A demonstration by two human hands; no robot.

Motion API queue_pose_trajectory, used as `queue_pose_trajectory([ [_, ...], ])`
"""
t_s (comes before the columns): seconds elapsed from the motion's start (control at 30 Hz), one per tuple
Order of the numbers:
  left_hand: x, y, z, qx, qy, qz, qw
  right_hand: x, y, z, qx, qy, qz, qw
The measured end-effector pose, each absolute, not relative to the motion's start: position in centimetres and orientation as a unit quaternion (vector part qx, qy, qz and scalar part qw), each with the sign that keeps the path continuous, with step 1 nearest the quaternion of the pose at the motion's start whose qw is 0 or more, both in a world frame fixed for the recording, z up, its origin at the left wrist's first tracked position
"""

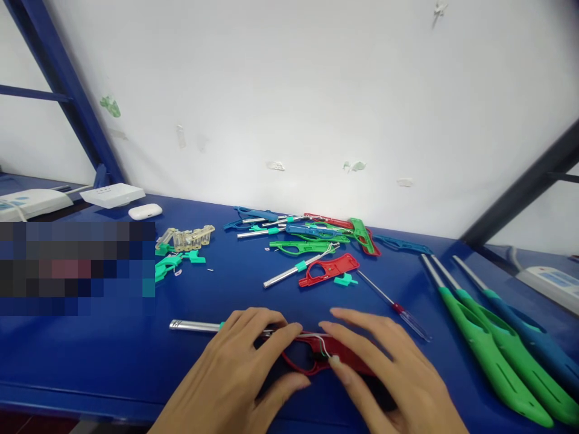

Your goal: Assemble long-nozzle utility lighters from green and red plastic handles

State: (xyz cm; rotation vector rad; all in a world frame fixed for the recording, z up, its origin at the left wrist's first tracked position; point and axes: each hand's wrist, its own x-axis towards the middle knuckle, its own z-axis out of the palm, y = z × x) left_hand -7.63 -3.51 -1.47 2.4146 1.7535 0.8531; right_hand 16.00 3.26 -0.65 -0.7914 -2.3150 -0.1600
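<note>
An opened gas lighter with a red half-casing [346,352] and a metal tube [194,326] lies on the blue table in front of me. Thin white wires [322,342] and a dark part show inside the casing. My left hand [239,367] is curled over the place where tube and casing meet, index finger at the far edge and thumb at the near side. Over the handle end is my right hand [389,367], its thumb tip at the wires and its other fingers stretched along the far edge. Both palms hide parts of the lighter.
Beyond my hands lie a red casing half [332,269], green trigger pieces [169,265], clear fuel tanks [194,238] and a pile of casings and tubes. A screwdriver [398,308] and whole lighters [493,349] are at right. A white earbud case [145,211] stands back left.
</note>
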Motion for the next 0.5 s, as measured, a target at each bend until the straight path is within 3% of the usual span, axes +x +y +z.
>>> queue_pose_trajectory([
  [0.1, -7.7, -3.5, -1.5, 0.784, 0.557, 0.273, 0.022, 16.3, 5.6, 0.4, -0.326, -0.881, -0.071, 0.336],
  [0.3, -7.9, -3.4, -1.8, 0.777, 0.559, 0.289, -0.013, 15.5, 12.1, 4.1, -0.293, -0.930, -0.160, 0.153],
  [0.5, -7.8, -3.3, -1.3, 0.771, 0.565, 0.294, -0.020, 13.6, 13.1, 3.8, -0.230, -0.941, -0.206, 0.135],
])
